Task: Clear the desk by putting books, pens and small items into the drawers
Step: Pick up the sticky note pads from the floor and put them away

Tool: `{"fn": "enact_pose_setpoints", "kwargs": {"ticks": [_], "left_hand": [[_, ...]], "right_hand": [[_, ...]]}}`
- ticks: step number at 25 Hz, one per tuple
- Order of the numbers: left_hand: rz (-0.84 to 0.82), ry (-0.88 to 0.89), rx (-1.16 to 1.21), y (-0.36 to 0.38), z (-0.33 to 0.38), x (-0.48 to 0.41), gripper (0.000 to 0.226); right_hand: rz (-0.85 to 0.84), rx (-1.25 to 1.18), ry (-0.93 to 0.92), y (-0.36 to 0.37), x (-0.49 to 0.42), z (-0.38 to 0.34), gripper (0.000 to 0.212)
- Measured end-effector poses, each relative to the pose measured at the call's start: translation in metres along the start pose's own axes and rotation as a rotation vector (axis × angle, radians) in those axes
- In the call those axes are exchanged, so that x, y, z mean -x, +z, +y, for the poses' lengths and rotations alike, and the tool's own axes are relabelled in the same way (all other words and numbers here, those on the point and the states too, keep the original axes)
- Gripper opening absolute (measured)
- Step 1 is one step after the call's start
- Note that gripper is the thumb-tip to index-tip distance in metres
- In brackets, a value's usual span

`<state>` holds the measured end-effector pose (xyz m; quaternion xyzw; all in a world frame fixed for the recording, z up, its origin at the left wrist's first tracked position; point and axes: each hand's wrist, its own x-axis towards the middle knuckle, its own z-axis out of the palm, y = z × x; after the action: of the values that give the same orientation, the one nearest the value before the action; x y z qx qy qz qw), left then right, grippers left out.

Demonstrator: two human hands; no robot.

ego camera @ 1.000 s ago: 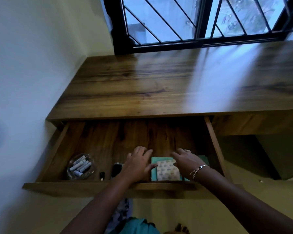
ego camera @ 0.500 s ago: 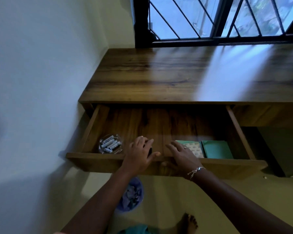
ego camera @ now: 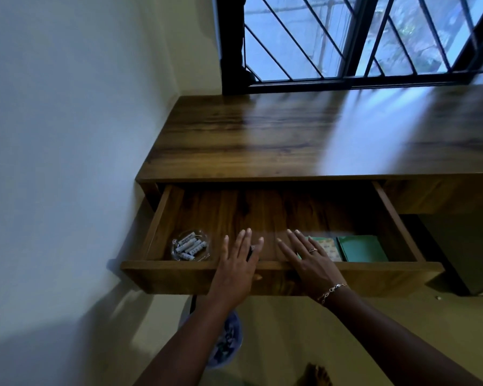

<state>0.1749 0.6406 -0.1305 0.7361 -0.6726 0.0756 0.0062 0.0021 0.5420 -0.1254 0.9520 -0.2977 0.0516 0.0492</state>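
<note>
Holding hands [ego camera: 236, 270] [ego camera: 314, 267] flat over open drawer [ego camera: 165, 277] front, glass dish [ego camera: 190, 246] inside

The drawer [ego camera: 262, 213] has free floor at the rear; a glass dish [ego camera: 190, 246] and green books [ego camera: 363, 247] crowd its front.

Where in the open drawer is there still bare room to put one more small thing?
The back half of the drawer, wall to wall, is bare wood. A narrow strip is free between the green book and the right wall. The front is crowded: dish, left hand over a dark item, right hand, patterned notebook.
</note>
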Motion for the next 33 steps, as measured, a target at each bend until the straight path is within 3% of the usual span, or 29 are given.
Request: {"fn": "enact_pose_setpoints", "kwargs": {"ticks": [6,13,17,22,29,33], "left_hand": [[0.091,0.007,-0.003,0.013,-0.012,-0.023,0.113],[0.124,-0.006,-0.003,0.022,-0.035,-0.072,0.115],[0.138,-0.008,-0.008,0.027,-0.046,-0.104,0.113],[0.141,-0.025,-0.026,0.032,-0.061,-0.142,0.11],[0.154,-0.01,-0.059,0.041,-0.077,-0.179,0.103],[0.238,-0.019,-0.049,0.036,-0.078,-0.19,0.096]], "right_hand": [[0.035,0.01,0.011,0.006,-0.025,0.011,0.096],[0.137,0.055,0.007,0.027,-0.073,0.04,0.118],[0.198,0.07,0.01,0.04,-0.105,0.058,0.107],[0.329,0.091,0.022,0.05,-0.142,0.076,0.077],[0.407,0.167,0.009,0.06,-0.181,0.096,0.077],[0.474,0.196,-0.026,0.067,-0.19,0.101,0.054]]}}
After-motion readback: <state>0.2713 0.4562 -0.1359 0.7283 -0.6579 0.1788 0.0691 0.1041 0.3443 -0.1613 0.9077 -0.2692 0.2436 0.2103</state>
